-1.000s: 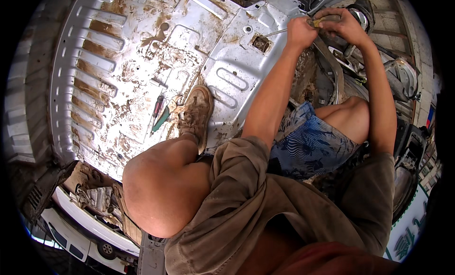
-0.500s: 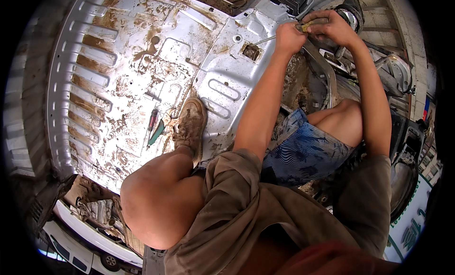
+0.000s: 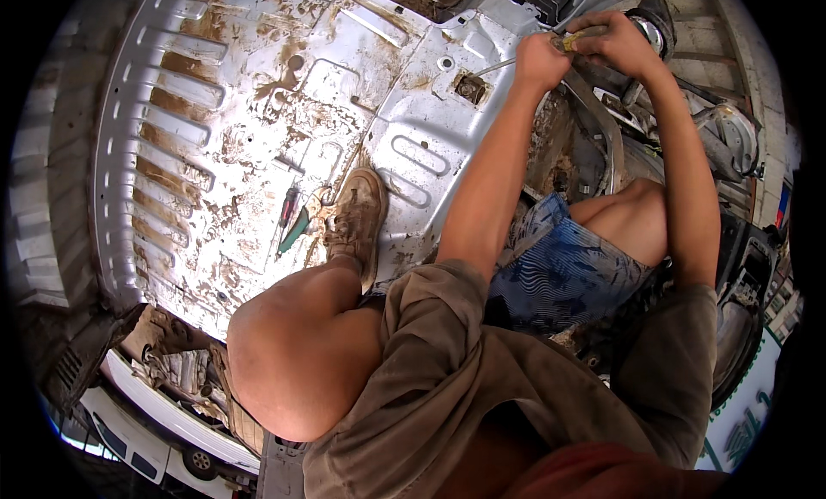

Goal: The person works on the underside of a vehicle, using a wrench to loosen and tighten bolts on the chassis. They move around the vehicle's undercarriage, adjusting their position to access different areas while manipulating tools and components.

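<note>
Gripping a slim rod [image 3: 496,67] at one o'clock in the head view, the left hand [image 3: 542,62] is closed round it; the right hand [image 3: 624,45] curls about its yellowish handle [image 3: 565,43]. The rod's tip is at the rim of a square hole [image 3: 471,89], between twelve and one; contact cannot be told. Work there seems under way, unfinished; the hole's inside is too small to judge what is left. Mud coats much of the panel [image 3: 422,103]. Towards nine to ten, a screwdriver [image 3: 288,206] and green-handled tool [image 3: 294,231] lie beside the shoe [image 3: 357,208]. At two, a bent bar [image 3: 609,136] probably crowds the arms.
</note>
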`<state>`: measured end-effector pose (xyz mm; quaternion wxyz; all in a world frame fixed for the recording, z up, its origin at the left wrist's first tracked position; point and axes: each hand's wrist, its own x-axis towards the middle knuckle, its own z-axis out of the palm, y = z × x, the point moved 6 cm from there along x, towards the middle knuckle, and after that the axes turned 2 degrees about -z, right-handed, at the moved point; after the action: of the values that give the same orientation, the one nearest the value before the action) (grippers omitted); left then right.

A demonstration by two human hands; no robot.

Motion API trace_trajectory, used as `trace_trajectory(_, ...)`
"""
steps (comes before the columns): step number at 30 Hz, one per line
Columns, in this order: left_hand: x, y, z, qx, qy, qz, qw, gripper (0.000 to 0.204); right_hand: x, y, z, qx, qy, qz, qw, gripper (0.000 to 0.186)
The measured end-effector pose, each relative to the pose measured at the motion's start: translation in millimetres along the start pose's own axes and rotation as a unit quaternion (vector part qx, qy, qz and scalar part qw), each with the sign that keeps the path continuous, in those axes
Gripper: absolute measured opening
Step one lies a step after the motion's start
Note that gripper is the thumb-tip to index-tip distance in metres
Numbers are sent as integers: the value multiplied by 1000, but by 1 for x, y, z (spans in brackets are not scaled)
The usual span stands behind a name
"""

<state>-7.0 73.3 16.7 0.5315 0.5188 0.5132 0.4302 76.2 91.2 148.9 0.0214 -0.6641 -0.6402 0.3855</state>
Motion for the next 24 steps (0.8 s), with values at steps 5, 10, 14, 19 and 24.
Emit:
trace_trajectory(5,2,-4,-1,6,6,-3,1000,27,3,-13,-1,-104,2,23,994,37)
trace_trajectory(10,4,-7,0,-14,19,-7,1000,26,6,-27,0,-173,-7,36,984,38)
trace_trajectory(14,3,-6,0,-31,33,-6,999,26,10,-23,-1,-239,36,-59,968,35)
trace_trajectory(19,16,-8,-7,-25,12,-19,999,24,13,-27,-2,-232,62,-9,971,41)
trace_trajectory(24,8,-7,-6,-22,4,-32,999,24,12,-30,-4,-280,90,0,956,49)
